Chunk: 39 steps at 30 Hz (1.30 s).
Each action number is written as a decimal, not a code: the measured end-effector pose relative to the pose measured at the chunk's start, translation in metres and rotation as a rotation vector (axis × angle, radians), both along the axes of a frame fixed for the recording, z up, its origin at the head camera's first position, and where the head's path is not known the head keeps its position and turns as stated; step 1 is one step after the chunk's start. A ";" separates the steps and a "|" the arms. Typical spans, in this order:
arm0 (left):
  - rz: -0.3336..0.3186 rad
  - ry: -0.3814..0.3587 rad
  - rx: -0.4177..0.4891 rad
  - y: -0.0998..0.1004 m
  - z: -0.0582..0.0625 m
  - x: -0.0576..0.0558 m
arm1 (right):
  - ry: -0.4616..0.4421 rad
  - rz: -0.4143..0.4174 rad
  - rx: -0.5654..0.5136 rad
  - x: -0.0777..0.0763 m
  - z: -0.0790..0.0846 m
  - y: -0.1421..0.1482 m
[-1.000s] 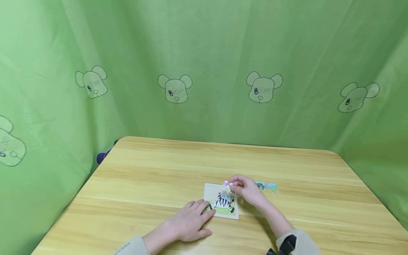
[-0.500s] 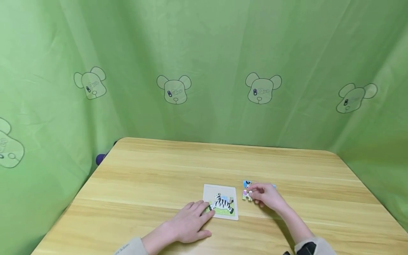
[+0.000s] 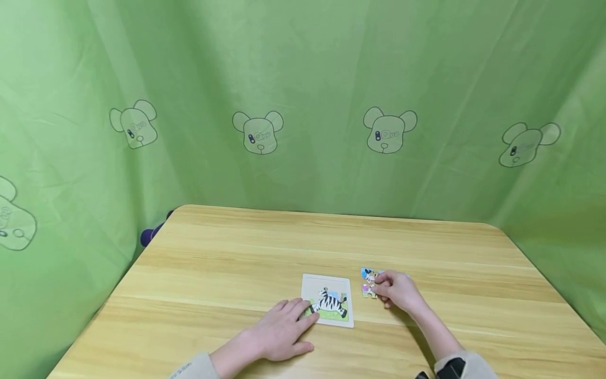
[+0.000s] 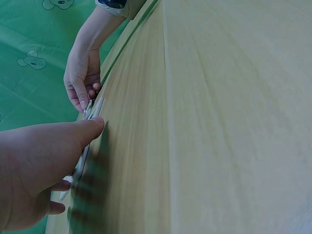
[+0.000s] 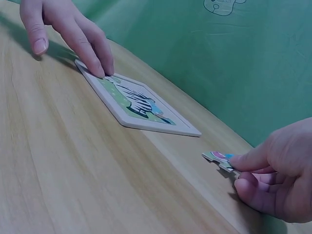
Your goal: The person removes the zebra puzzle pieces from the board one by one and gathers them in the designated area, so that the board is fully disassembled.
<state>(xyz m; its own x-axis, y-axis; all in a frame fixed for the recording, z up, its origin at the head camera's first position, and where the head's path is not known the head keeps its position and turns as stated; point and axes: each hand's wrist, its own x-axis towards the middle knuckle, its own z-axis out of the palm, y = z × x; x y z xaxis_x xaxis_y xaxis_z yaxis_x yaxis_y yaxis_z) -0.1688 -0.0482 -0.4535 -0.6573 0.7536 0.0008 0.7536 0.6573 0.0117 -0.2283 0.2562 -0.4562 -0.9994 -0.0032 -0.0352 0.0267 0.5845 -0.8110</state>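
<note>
My left hand (image 3: pixel 283 331) rests with straight fingers on the left edge of a pale square puzzle tray (image 3: pixel 307 280). Inside the tray, joined pieces show a zebra's striped body (image 3: pixel 330 301) on green; its upper part is bare board. To the right of the tray, my right hand (image 3: pixel 400 291) pinches a puzzle piece (image 5: pixel 217 156) with a pink patch and green edge between thumb and fingers, slightly tilted in the right wrist view. Just behind that piece lies another puzzle piece (image 3: pixel 367 274), blue with black and white, partly covered by my fingers.
More blue puzzle pieces lie behind my right hand, mostly hidden. The wooden table (image 3: pixel 227 252) runs back to a green curtain (image 3: pixel 312 173) with mouse-like drawings. A purple object (image 3: pixel 148 236) stands beyond the table's left edge.
My right hand has moved from above the tray to the table on its right, carrying the pink-patched puzzle piece, and has stayed nearly still since. My left hand has kept its place.
</note>
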 end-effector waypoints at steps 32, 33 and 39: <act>-0.073 0.043 -0.028 0.015 0.007 0.000 | 0.086 0.265 0.017 0.003 0.016 -0.078; -0.081 0.050 -0.032 0.016 0.007 0.000 | 0.089 0.272 0.032 0.003 0.015 -0.081; -0.098 0.066 -0.051 0.019 0.008 0.002 | 0.100 0.300 0.138 0.003 0.009 -0.091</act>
<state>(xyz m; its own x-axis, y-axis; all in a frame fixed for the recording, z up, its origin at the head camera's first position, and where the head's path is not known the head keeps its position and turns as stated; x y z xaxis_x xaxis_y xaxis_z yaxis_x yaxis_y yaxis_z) -0.1666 -0.0293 -0.4459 -0.5806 0.8142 0.0016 0.8120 0.5792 -0.0717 -0.2256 0.1652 -0.4470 -0.9531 -0.2996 0.0424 -0.2388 0.6588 -0.7134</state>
